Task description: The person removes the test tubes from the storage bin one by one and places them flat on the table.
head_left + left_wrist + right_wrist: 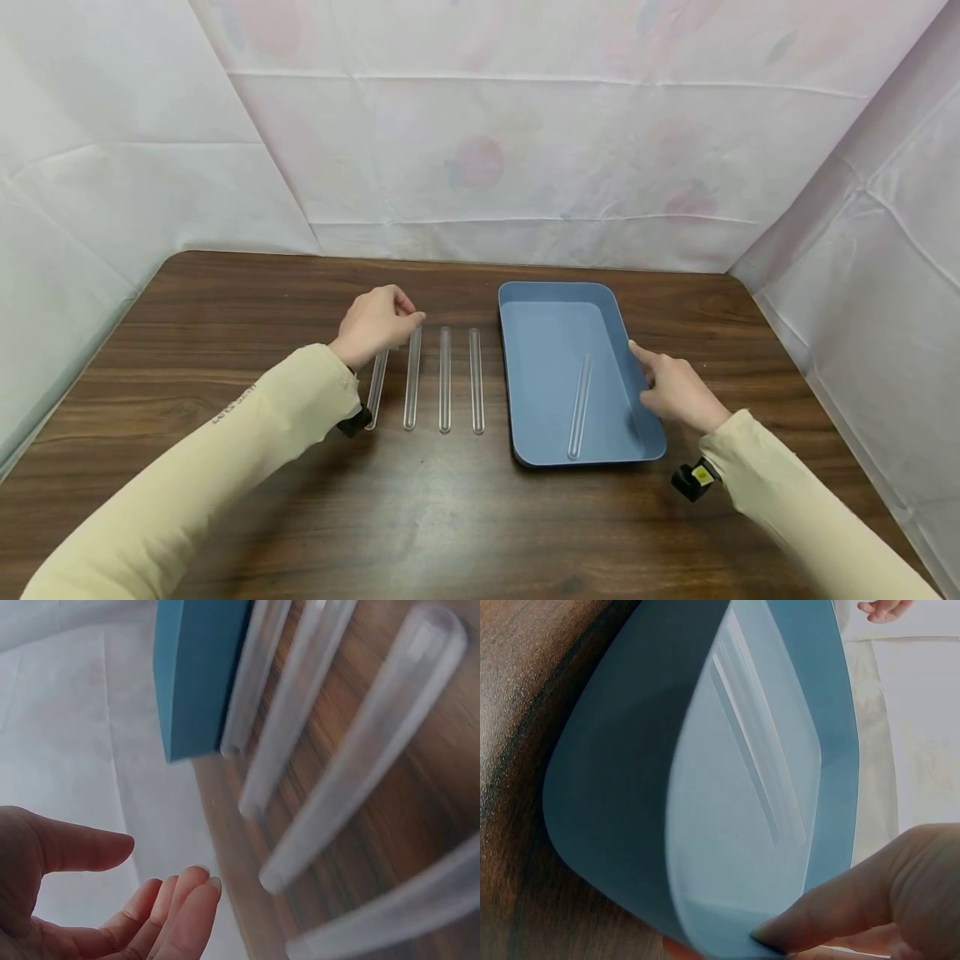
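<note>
My left hand [377,323] is over the far ends of the leftmost tubes, its thumb and fingers apart with nothing between them, as the left wrist view shows. Several clear test tubes [445,379] lie side by side on the table, pointing away from me. To their right stands a blue tray [528,442]. One more test tube [579,408] lies slanted on its floor. My right hand [678,390] holds the tray by its right wall; in the right wrist view its thumb [840,911] comes over the rim, with fingers partly hidden outside.
The brown wooden table [442,533] ends at a pale patterned curtain [480,158] at the back. White sheets [900,317] hang at both sides. A black wrist camera [688,482] sits under the right wrist.
</note>
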`<state>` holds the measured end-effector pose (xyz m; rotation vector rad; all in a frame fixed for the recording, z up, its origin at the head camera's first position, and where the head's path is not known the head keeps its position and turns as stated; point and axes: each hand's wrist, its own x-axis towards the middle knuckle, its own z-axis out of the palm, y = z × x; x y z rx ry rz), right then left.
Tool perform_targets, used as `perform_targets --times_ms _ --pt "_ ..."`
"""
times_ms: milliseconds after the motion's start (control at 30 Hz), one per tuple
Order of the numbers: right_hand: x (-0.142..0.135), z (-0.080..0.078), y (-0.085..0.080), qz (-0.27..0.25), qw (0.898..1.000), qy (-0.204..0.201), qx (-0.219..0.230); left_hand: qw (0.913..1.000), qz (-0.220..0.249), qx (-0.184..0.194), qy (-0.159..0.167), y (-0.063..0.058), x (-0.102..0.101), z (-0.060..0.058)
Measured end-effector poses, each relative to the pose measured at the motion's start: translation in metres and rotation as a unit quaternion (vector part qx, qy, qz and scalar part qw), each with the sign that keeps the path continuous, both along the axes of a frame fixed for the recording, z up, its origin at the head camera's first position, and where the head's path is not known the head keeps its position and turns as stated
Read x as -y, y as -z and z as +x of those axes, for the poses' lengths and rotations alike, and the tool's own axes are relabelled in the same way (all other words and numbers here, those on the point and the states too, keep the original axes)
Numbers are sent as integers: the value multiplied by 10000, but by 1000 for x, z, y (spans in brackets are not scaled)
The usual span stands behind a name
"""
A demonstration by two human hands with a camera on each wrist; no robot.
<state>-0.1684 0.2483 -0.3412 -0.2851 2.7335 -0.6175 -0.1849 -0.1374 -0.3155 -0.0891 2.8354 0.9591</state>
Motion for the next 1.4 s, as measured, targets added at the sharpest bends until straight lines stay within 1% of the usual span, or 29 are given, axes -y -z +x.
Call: perform_targets --times_ms 267,500,733,900,1100,1233,1400 --pt "1 1 -1 26 10000 -7 -24 9997 66 -33 238 -4 -24 -1" --pt "1 1 -1 -26 10000 -53 -51 9995 79 -69 310 -6 -38 -1" --pt "1 0 0 103 9999 -73 -88 9988 147 -84 465 -6 -56 -2" --pt "1 0 0 92 9999 -84 -94 9985 222 58 497 -6 -70 -1" --pt "0 0 -1 121 9998 -92 -149 9964 385 213 725 -6 -83 0" --pt "0 0 -1 122 9997 -112 -176 9955 419 262 805 -5 -94 0" --pt "0 1 -1 79 9998 -135 -156 9933 515 395 959 -7 -107 0"
